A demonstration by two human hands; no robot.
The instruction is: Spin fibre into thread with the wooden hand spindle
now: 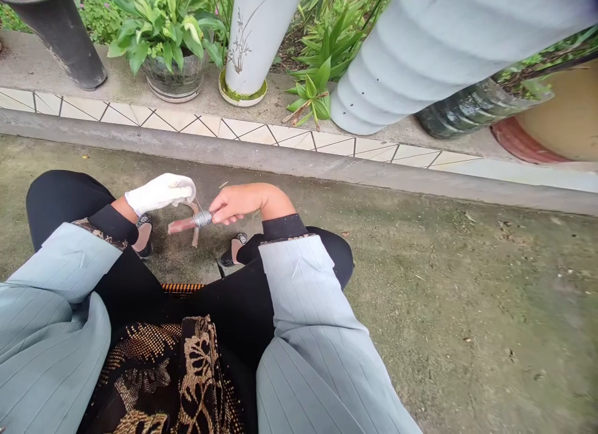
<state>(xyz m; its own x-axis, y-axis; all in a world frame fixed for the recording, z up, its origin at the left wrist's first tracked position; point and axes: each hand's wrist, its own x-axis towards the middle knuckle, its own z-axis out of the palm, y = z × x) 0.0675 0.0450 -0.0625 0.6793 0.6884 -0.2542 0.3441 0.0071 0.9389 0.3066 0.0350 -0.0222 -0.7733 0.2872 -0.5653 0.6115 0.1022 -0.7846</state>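
Note:
My right hand (240, 202), bare, is closed around one end of a reddish-brown stick (181, 225). Thin silvery line (202, 218) is wound in a thick band around the stick, close to my fingers. From that winding a fine strand rises to my left hand (161, 193), which wears a white glove and has its fingers curled together on the strand. Behind the stick a second, paler wooden piece (195, 236) shows crosswise; whether the two are joined I cannot tell. Both hands are held over the ground between my knees.
A low tiled ledge (289, 138) runs across the front. On it stand a dark pot (70, 45), a clear planter (175, 79), a white vase (252, 42), a large ribbed white pot (420, 54) and a clear container (471, 107). Concrete ground (448, 297) extends right.

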